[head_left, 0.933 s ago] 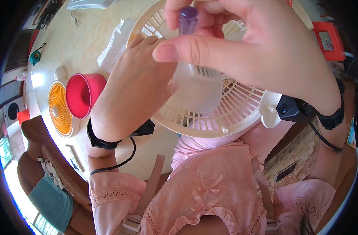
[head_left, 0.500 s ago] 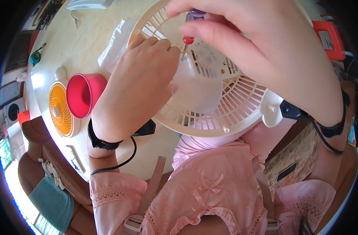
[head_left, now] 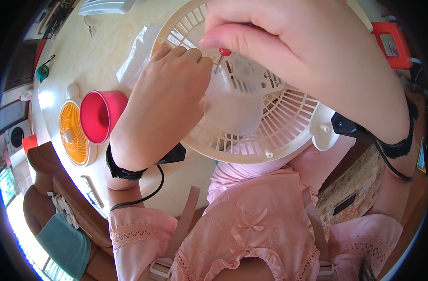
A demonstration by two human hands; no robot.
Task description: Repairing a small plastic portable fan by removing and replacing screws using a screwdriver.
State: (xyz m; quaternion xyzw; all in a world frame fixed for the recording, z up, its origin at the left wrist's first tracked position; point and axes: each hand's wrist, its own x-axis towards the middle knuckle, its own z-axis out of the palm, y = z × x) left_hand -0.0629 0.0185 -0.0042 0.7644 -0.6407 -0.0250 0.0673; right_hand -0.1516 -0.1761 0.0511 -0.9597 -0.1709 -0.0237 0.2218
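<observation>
A cream fan housing (head_left: 296, 112) with a slotted grille rests over my lap and the table edge. Inside it lie a translucent white blade (head_left: 235, 112) and a slotted motor cover. My left hand (head_left: 176, 89) is closed over the housing's left part, knuckles up, next to the blade; its fingertips are hidden. Curled above the middle, my right hand (head_left: 265, 42) grips a screwdriver (head_left: 225, 52). Only the red collar and thin metal shaft show now, the handle being covered. The shaft slants down to the left, its tip beside the motor cover.
Left on the table, a pink-red cup (head_left: 103, 114) lies beside a small orange-grilled fan (head_left: 72, 133). A white plastic bag (head_left: 136, 58) is near the housing. A teal tape measure (head_left: 43, 71) sits at the far left. A red-framed object (head_left: 394, 44) stands far right.
My right hand has turned and shifted slightly left, now hiding the screwdriver's purple handle. My left hand and the housing stay almost in place.
</observation>
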